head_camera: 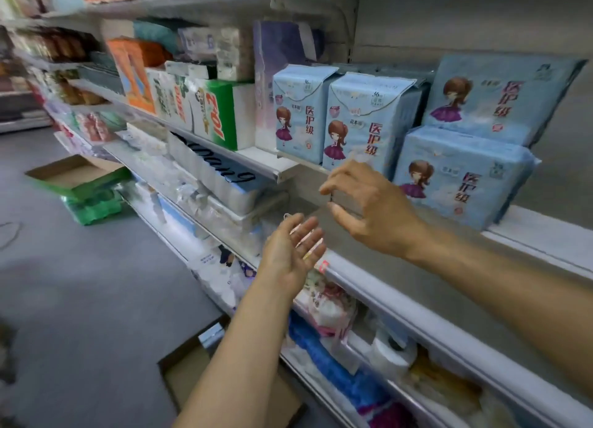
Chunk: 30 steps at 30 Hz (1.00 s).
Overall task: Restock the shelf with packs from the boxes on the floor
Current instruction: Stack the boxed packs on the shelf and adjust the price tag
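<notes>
Light-blue packs printed with a cartoon girl stand on the white shelf (529, 235). Two upright packs (362, 122) stand side by side at the left. To their right, one pack (462, 177) has another (500, 100) stacked on it. My right hand (372, 209) hovers just in front of the upright packs, fingers spread and holding nothing. Lower and to the left, in front of the shelf edge, my left hand (292, 251) is held flat with straight fingers, also holding nothing. An open cardboard box (192, 376) lies on the floor under my left forearm.
Tissue and paper packs (205, 106) fill the shelves to the left. Lower shelves hold wrapped rolls and soft packs (327, 312). Another open cardboard box (73, 174) sits atop green packs on the grey floor further down the aisle.
</notes>
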Tool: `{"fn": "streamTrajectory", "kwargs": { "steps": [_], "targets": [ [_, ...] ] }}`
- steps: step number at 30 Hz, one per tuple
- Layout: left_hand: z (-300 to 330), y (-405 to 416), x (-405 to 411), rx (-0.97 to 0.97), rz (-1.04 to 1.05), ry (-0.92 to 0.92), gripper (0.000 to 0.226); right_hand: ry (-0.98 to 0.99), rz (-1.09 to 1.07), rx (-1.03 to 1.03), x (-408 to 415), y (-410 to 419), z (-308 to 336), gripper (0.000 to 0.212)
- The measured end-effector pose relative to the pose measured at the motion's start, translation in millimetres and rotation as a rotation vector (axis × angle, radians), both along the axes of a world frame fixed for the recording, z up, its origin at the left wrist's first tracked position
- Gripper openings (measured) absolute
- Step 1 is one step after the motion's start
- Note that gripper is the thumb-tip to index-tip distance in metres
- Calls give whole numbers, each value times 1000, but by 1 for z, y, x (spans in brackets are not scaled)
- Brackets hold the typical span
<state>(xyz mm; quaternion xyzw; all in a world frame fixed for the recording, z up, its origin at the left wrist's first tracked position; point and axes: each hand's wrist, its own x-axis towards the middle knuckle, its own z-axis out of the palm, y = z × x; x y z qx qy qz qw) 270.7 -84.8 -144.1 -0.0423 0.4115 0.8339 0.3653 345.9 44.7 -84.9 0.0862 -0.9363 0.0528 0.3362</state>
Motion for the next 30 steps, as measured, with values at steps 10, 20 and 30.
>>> {"fn": "streamTrajectory", "kwargs": {
  "steps": [10, 20, 30],
  "targets": [
    [-67, -127, -118, -113, 262, -137, 12, -461, 96, -389, -146, -83, -91, 15],
    [-159, -227, -307, -329, 320, -281, 16, -778, -75, -637, -322, -159, -232, 25],
    [-366, -261, -408, -579, 137, -468, 22, -1186, -271, -843, -380, -196, -449, 26]
  ]
}}
